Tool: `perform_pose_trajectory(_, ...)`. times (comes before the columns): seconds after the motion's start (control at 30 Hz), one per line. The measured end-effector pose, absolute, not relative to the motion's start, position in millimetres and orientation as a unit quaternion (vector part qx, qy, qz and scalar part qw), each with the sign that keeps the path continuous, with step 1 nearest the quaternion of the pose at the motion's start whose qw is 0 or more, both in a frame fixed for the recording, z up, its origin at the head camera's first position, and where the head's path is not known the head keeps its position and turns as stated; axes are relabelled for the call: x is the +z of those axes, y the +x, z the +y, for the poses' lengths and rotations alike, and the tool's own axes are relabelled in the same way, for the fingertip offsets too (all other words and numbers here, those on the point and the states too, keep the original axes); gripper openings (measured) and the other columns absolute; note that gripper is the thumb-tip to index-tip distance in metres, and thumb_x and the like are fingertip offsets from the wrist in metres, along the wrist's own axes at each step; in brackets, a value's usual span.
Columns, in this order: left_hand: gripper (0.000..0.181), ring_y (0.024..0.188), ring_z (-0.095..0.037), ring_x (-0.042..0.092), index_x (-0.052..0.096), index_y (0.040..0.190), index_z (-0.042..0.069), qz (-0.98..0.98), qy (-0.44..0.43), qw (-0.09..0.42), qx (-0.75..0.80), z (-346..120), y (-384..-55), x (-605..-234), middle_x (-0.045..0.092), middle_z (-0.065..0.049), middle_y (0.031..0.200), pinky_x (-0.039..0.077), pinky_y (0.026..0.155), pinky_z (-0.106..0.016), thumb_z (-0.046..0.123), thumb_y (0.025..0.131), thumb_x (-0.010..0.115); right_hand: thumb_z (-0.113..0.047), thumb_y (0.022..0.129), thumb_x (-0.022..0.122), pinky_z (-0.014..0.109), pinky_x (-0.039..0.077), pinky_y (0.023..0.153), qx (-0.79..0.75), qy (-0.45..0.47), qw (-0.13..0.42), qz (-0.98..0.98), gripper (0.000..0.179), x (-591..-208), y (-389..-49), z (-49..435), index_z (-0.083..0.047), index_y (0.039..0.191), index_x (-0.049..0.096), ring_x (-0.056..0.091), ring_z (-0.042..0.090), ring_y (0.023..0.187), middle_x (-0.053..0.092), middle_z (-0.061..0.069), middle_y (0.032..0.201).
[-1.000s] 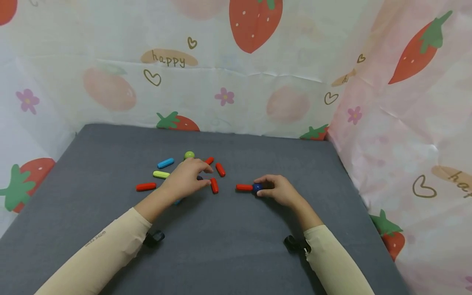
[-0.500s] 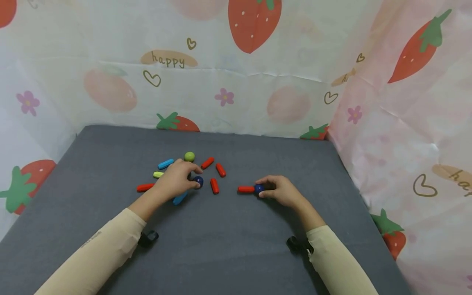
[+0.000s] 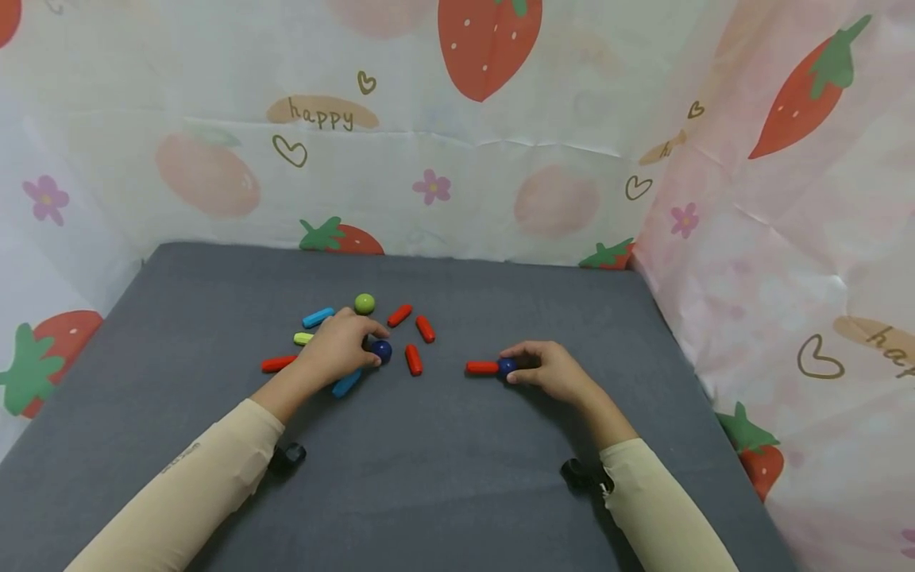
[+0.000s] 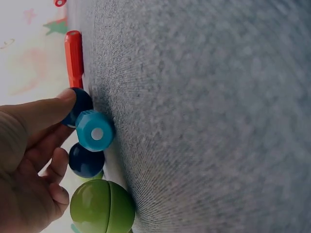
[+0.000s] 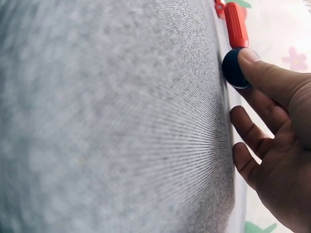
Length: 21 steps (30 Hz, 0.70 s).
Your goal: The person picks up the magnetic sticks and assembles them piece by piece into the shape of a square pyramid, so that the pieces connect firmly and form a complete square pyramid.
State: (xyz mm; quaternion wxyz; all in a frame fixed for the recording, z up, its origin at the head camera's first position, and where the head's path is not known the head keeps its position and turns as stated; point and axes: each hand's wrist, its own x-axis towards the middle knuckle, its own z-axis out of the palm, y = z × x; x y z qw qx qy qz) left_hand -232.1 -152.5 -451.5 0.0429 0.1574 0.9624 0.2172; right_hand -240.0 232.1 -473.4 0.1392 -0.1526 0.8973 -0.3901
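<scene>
My left hand pinches a dark blue ball between thumb and fingers, low over the grey cloth. In the left wrist view a second dark blue ball, a blue stick seen end-on and a green ball lie beside the fingers. My right hand grips another dark blue ball by thumb and forefinger. From that ball a red stick points left, its end meeting the ball. The right wrist view shows the remaining fingers loosely bent, off the ball.
Between the hands lies a short red stick, with two more behind it. Past the left hand are a light green ball, a blue stick, a yellow-green stick and a red stick. A printed curtain borders the table.
My left hand has drawn back to the left and pinches the dark blue ball. My right hand has shifted slightly right, and its ball and red stick have moved along with it.
</scene>
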Motion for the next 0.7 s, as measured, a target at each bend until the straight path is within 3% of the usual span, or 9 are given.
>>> perform_pose_trajectory(0.4, 0.039, 0.118, -0.031, 0.052, 0.076, 0.123, 0.018, 0.967, 0.157, 0.045, 0.196, -147.2, -231.2, -450.4, 0.071, -0.004, 0.116, 0.043, 0.099, -0.05, 0.024, 0.085, 0.086, -0.024, 0.088, 0.083, 0.048, 0.05, 0.101, -0.404, -0.152, 0.141, 0.891, 0.038, -473.0, -237.7, 232.0, -0.022, 0.125, 0.074, 0.065, 0.022, 0.114, 0.071, 0.002, 0.123)
perform_pose_trajectory(0.7, 0.033, 0.111, -0.027, 0.056, 0.077, 0.116, 0.017, 0.956, 0.182, 0.032, 0.228, -133.5, -231.9, -442.3, 0.073, -0.001, 0.112, 0.047, 0.098, -0.048, 0.027, 0.085, 0.086, -0.024, 0.087, 0.083, 0.048, 0.05, 0.1, -0.404, -0.157, 0.137, 0.891, 0.039, -475.5, -239.0, 233.4, -0.021, 0.125, 0.074, 0.065, 0.022, 0.113, 0.072, 0.002, 0.122)
